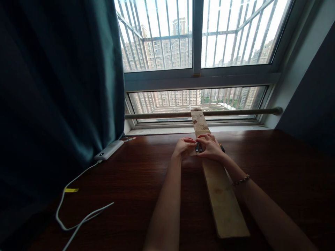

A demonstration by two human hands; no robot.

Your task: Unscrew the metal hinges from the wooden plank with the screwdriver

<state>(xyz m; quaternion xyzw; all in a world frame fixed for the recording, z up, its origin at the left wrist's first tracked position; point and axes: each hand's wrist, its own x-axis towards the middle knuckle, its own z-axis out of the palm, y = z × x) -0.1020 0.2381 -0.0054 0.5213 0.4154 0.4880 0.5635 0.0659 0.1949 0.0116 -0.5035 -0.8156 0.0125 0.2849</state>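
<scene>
A long pale wooden plank (222, 198) lies on the dark wooden table (136, 181), its far end propped on a rail (162, 114) below the window. Both my hands meet at the plank's middle. My left hand (184, 147) is curled at the plank's left edge, fingers closed. My right hand (210, 147) rests over the plank, its fingers pinching a small metal piece (198, 147), perhaps a hinge, against the wood. A bead bracelet (241, 180) circles my right wrist.
A white power bank (109, 150) lies at the table's left back, its white cable (78, 219) trailing toward the front with a yellow tag (71, 190). A dark teal curtain (57, 87) hangs along the left. The barred window (196, 42) stands behind.
</scene>
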